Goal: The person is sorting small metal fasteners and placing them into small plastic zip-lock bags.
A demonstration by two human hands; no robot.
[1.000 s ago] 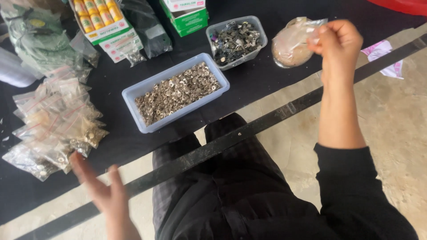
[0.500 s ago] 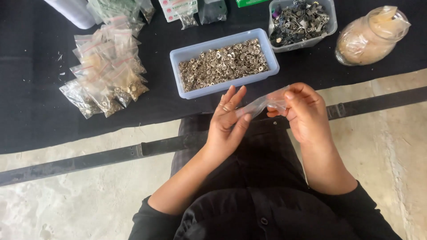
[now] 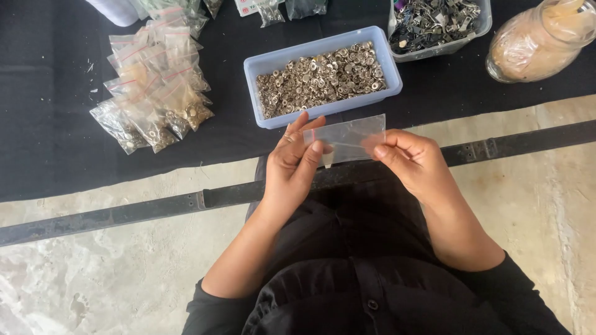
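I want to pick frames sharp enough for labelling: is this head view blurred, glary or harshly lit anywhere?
Head view: sharp overall, with soft, even light; the left hand, right hand and clear bag are crisp; slight sheen on the metal pieces in the blue tray; the jar is cropped at the edge.

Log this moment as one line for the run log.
left hand: holds clear bag | right hand: pinches same bag | blue tray: behind

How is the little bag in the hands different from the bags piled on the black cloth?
The held bag is empty and flat; the piled bags bulge with small metal bits. The held bag is pinched between both hands, the piled bags lie untouched. All are clear plastic.
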